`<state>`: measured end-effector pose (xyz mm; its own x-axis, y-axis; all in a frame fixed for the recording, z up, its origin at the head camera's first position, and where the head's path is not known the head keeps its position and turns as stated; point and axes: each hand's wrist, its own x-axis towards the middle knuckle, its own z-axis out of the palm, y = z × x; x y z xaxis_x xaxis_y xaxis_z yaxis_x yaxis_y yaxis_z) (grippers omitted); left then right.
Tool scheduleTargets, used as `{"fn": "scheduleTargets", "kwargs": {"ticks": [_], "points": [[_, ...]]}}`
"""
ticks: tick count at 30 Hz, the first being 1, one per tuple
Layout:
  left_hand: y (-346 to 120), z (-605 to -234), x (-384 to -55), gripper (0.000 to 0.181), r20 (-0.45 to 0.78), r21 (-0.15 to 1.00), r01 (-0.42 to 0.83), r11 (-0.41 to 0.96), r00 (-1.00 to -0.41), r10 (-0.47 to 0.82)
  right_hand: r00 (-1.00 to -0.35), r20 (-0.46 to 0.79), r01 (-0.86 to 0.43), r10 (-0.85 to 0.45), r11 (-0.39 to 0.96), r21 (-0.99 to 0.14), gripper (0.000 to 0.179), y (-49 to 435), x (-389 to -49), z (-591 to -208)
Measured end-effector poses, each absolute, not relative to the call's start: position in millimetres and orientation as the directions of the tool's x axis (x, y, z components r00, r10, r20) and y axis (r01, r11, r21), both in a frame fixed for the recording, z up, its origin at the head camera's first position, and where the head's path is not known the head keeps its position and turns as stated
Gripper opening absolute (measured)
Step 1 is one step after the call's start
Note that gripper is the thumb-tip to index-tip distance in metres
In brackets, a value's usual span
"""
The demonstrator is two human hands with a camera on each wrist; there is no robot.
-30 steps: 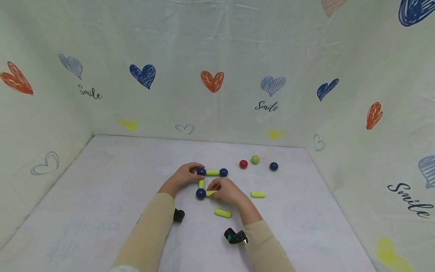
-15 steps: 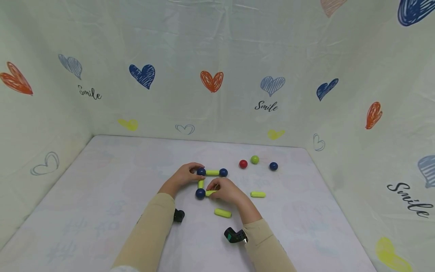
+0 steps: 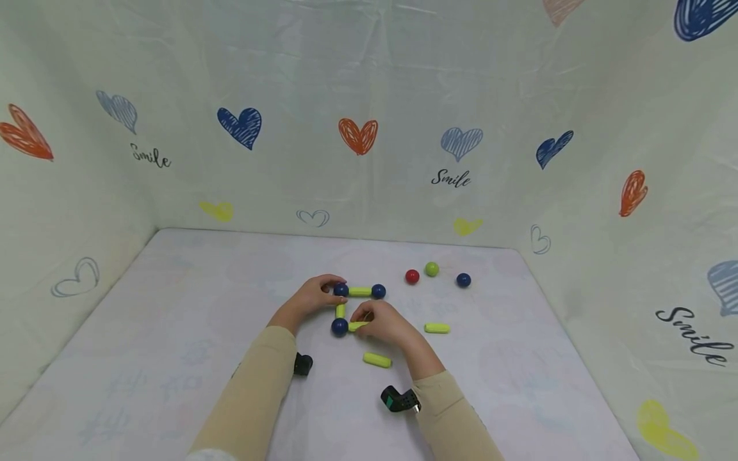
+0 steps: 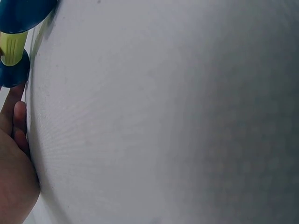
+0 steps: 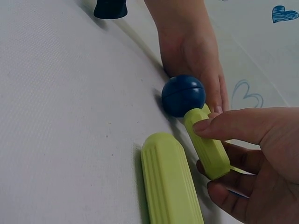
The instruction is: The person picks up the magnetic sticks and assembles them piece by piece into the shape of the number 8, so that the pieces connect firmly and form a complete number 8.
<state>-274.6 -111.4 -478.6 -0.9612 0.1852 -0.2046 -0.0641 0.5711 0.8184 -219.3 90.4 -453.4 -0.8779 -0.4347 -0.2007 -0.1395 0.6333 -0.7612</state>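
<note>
My left hand [image 3: 313, 295] grips a dark blue ball [image 3: 341, 290] at the upper left corner of a joined shape of balls and yellow-green rods. From that ball one rod [image 3: 360, 292] runs right to a second blue ball [image 3: 378, 291]. Another rod [image 3: 341, 311] comes toward me to a nearer blue ball [image 3: 339, 327]. My right hand [image 3: 385, 322] pinches a yellow-green ridged rod [image 5: 208, 144] between thumb and fingers. In the right wrist view the rod's far end meets the nearer blue ball [image 5: 183, 95].
Two loose yellow-green rods lie on the white table: one [image 3: 377, 360] in front of my right hand, one [image 3: 437, 328] to its right. Red [image 3: 412, 276], green [image 3: 432, 269] and blue [image 3: 464, 280] balls sit at the back right. A heart-patterned sheet [image 3: 398, 211] rises behind the table.
Both hands keep nearly the same places and grips. The whole head view shifts very slightly; the balls and rods stay as they were.
</note>
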Motion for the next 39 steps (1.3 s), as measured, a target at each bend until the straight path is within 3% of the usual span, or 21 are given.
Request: {"fn": "scheduleTargets", "kwargs": {"ticks": [20, 39], "points": [[-112.1, -477.8, -277.2, 0.048, -0.197, 0.812, -0.052, 0.581, -0.962, 0.189, -0.909, -0.155, -0.161, -0.387, 0.669, -0.725, 0.016, 118.7, -232.4, -436.8], [-109.5, -481.1, -274.5, 0.048, -0.202, 0.819, -0.068, 0.569, -0.964, 0.174, -0.979, -0.062, -0.082, -0.192, 0.658, -0.748, 0.027, 161.0, -261.5, -436.0]]}}
